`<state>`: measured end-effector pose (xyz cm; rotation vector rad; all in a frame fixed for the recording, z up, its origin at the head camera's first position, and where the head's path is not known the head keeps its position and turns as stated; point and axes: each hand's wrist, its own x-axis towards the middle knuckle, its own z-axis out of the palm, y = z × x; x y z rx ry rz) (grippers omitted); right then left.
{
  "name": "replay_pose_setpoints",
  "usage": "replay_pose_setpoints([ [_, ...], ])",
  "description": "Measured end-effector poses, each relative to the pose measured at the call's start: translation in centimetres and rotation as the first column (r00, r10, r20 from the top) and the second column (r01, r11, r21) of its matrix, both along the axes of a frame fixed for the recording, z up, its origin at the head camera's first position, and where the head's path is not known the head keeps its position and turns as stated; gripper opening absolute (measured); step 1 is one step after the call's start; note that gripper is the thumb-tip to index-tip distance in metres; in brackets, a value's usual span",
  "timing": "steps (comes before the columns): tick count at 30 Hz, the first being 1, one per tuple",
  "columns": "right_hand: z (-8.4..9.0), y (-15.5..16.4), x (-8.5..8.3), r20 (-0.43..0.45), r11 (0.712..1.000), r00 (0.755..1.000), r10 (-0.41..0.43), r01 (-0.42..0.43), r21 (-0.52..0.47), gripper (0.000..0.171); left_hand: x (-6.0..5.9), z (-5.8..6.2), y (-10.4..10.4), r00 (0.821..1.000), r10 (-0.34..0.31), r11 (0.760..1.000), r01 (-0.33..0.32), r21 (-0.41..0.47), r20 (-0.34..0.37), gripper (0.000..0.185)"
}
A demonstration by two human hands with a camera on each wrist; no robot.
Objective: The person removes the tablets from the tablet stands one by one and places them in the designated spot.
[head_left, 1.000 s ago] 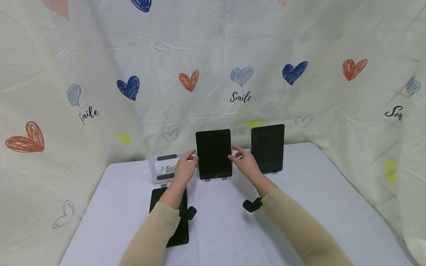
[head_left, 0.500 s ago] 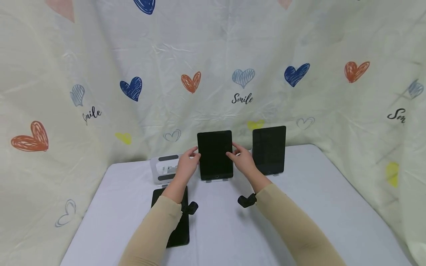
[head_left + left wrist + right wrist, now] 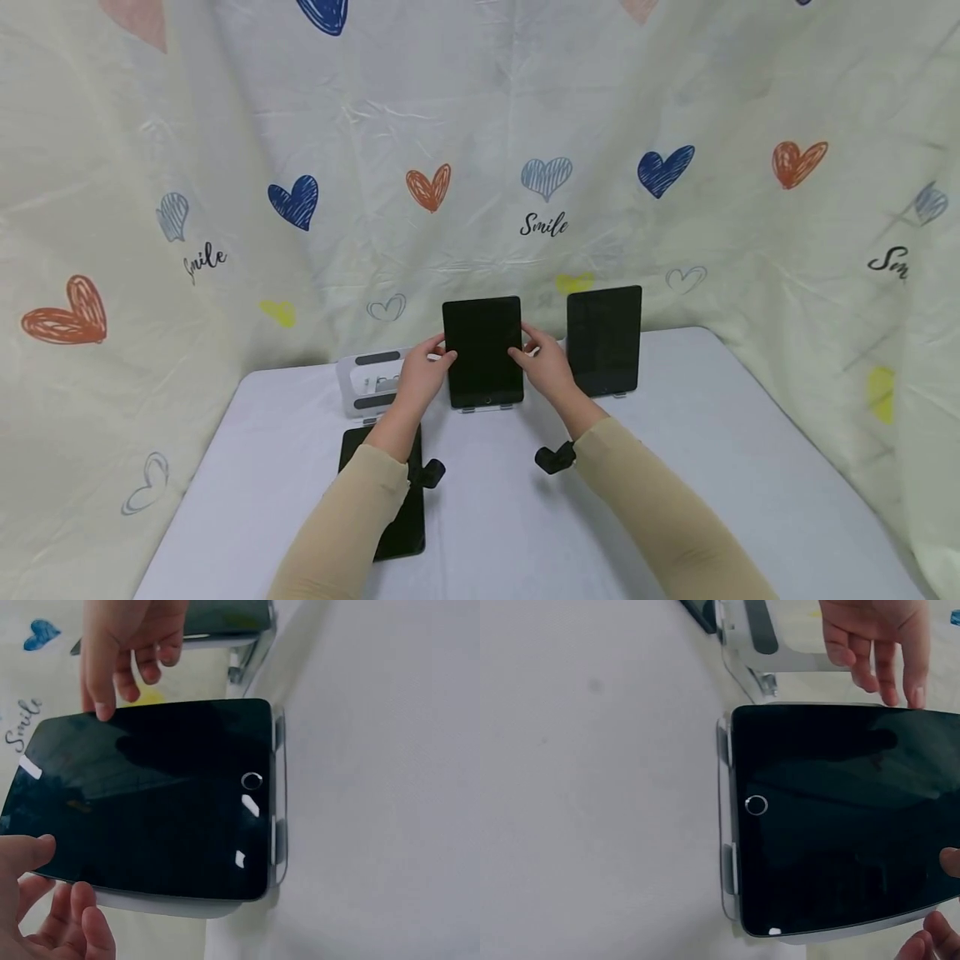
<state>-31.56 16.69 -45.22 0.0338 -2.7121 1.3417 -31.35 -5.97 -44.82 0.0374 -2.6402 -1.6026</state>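
A black tablet point(image 3: 483, 354) with a round home button leans upright on a light-coloured stand point(image 3: 282, 791), whose lower lip with two small stops shows under the tablet's bottom edge. My left hand point(image 3: 420, 377) holds the tablet's left edge, thumb on the front and fingers at the side and behind. At the right edge my right hand point(image 3: 549, 367) pinches it likewise, thumb over the screen's rim. Both hands sit about halfway up the tablet. The fingertips behind it are partly hidden.
A second tablet point(image 3: 604, 342) stands upright on the right. To the left is a bare stand point(image 3: 347, 388) with dark pads, partly behind my left hand. A third tablet point(image 3: 405, 529) lies flat beneath my left forearm. A heart-printed curtain point(image 3: 480, 108) hangs behind the white table point(image 3: 495, 517).
Both thumbs have moved inward onto the front of the tablet, and my right hand has shifted slightly left. The tablet stays in place on its stand.
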Motion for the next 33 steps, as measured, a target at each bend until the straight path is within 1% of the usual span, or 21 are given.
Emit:
replay_pose_setpoints([
  [4,-0.5,-0.1,0.0,-0.028,1.0,1.0,0.01,-0.01,0.018,0.064,0.0,-0.4,-0.2,0.999,0.0,1.0,0.0,-0.017,-0.037,0.049],
  [11,-1.3,0.0,0.3,-0.112,0.999,0.994,0.012,-0.008,0.036,0.064,0.2,-1.3,-0.4,0.994,0.011,1.0,-0.013,-0.02,-0.113,0.046],
  [16,-1.5,0.0,0.7,-0.161,1.0,0.987,0.014,-0.011,0.019,0.062,0.3,-1.8,-0.5,0.982,0.023,0.999,-0.031,-0.037,-0.188,0.042],
  [22,-2.1,0.0,0.8,-0.203,1.0,0.979,-0.006,0.009,0.012,0.059,0.4,-2.0,-0.5,0.967,0.025,0.998,-0.039,-0.047,-0.254,0.042],
  [27,-2.4,-0.1,1.0,-0.232,1.0,0.972,-0.024,0.023,-0.006,0.056,0.6,-2.3,-0.5,0.956,0.026,0.997,-0.047,-0.063,-0.293,0.045],
  [30,-2.5,-0.1,1.0,-0.246,0.999,0.968,-0.039,0.034,-0.026,0.055,0.6,-2.4,-0.4,0.952,0.025,0.997,-0.046,-0.064,-0.305,0.046],
  [33,-2.6,0.0,0.9,-0.24,0.999,0.97,-0.045,0.038,-0.035,0.054,0.6,-2.6,-0.4,0.948,0.027,0.997,-0.049,-0.062,-0.318,0.045],
])
